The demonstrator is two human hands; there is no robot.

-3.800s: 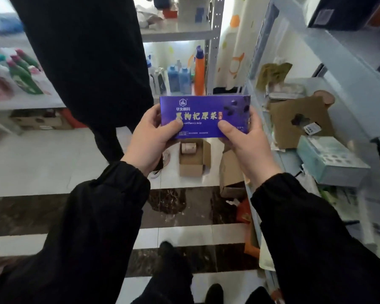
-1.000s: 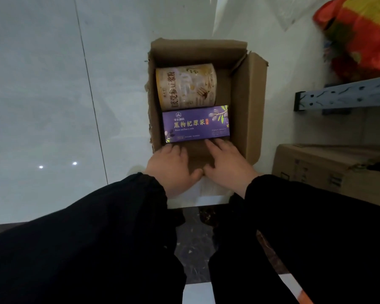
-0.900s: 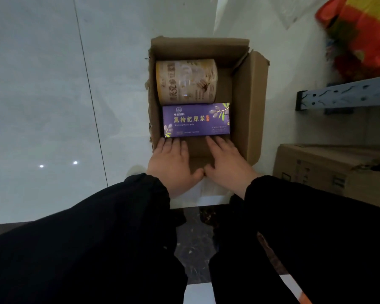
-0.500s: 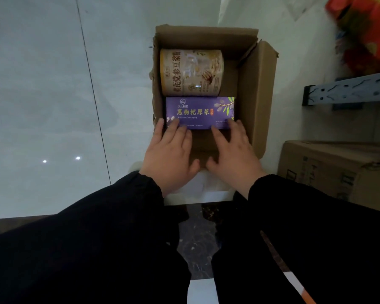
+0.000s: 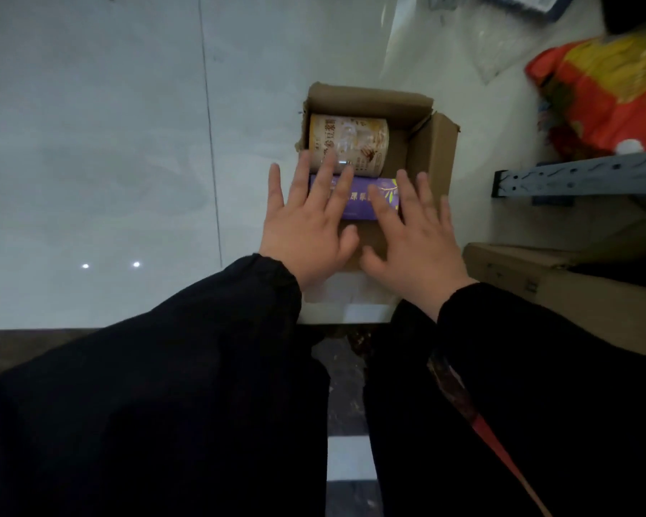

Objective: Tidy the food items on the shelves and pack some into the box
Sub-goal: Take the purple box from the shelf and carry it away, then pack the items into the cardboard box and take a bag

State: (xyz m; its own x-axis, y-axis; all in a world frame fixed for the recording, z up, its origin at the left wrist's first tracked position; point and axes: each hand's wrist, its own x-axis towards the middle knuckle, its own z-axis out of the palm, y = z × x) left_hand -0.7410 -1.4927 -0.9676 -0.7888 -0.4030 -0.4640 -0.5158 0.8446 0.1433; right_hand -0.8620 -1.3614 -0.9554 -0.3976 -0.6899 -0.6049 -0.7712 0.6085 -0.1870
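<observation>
Both left hand point(image 5: 306, 229) and right hand point(image 5: 416, 244) spread flat and empty over the purple carton point(image 5: 357, 207); a stray fingertip could skew it.

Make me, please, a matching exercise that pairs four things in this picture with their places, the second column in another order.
Things:
1. cream tin
2. purple carton
3. red and yellow bag
4. closed brown carton

Places:
A. on the floor right of the open box, on the near side of the grey shelf rail
B. lying on its side at the open box's far end
C. top right, beyond the shelf rail
D. in the open box, partly covered by fingers of the left hand and the right hand

Pairs: 1-B; 2-D; 3-C; 4-A.
</observation>
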